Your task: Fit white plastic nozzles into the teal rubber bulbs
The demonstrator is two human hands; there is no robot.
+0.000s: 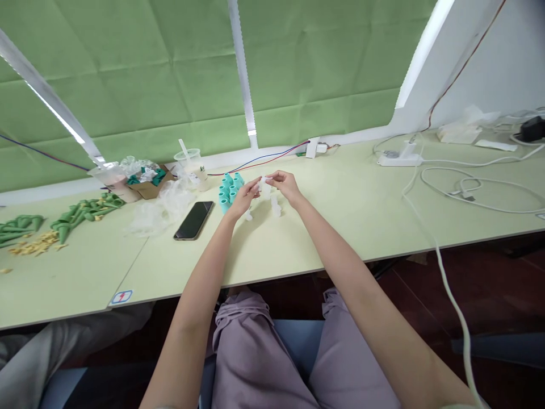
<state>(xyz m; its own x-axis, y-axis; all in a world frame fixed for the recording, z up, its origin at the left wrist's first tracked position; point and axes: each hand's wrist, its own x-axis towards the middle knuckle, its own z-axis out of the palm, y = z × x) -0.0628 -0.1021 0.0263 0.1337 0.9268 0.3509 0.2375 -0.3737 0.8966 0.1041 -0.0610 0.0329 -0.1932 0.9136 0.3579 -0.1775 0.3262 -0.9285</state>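
My left hand [246, 200] and my right hand [284, 184] meet over the table, fingers closed on a small white translucent plastic piece [263, 183]. Its exact kind is too small to make out, and fingertips partly cover it. Below my right hand, a similar white plastic piece [276, 207] stands on the tabletop. Another small white bit [248, 216] lies just under my left hand. Several teal plastic tubes [225, 194] stand grouped beside my left hand, some partly hidden by it.
A black phone [194, 220] lies to the left, with crumpled clear plastic [159, 207] behind it. Two drink cups [196, 170], a small cardboard box [150, 188] and green cone-shaped parts [87, 213] sit farther left. A power strip [398, 159] and white cables [472, 199] occupy the right side.
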